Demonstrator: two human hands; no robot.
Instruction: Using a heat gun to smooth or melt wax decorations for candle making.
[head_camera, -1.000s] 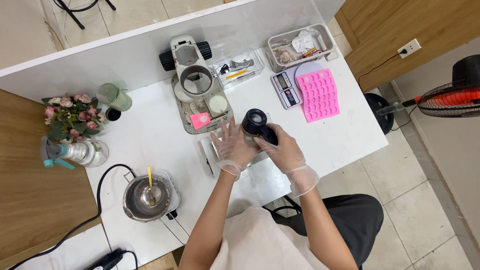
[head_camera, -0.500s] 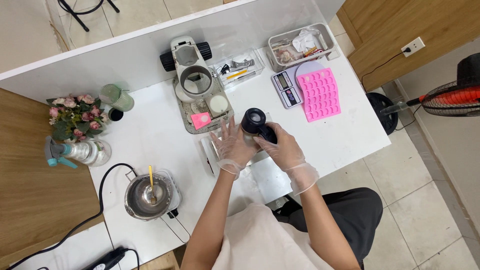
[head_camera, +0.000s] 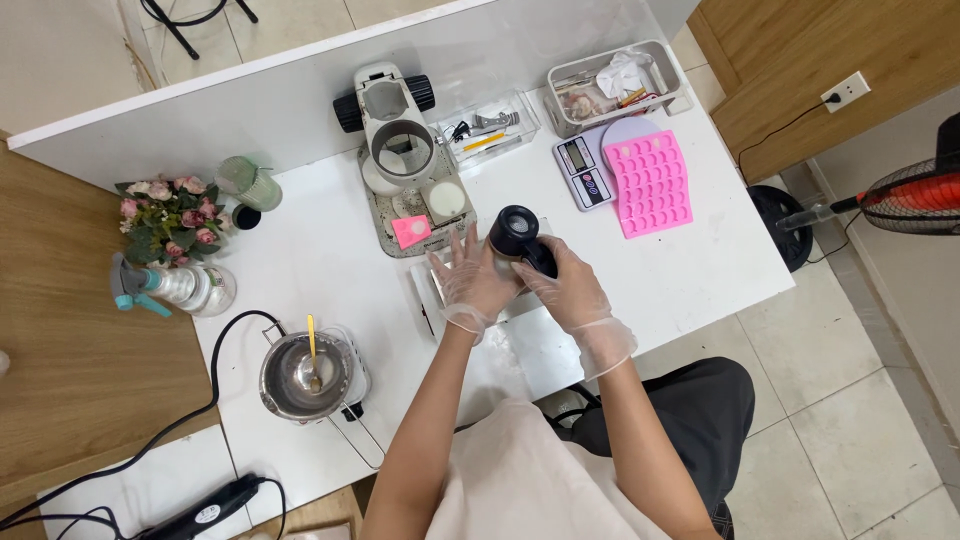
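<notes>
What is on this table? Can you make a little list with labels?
left hand: gloved, flat on a pale tray
right hand: gloved, holds a black round-ended tool
behind the hands: white microscope
right side: pink mould beside a small scale
near left: metal pot with a yellow stick in it
far left: pink flowers, spray bottle
surface: white table

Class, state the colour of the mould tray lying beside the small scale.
Pink, seen clearest in the head view: the mould tray beside the grey scale.
</notes>
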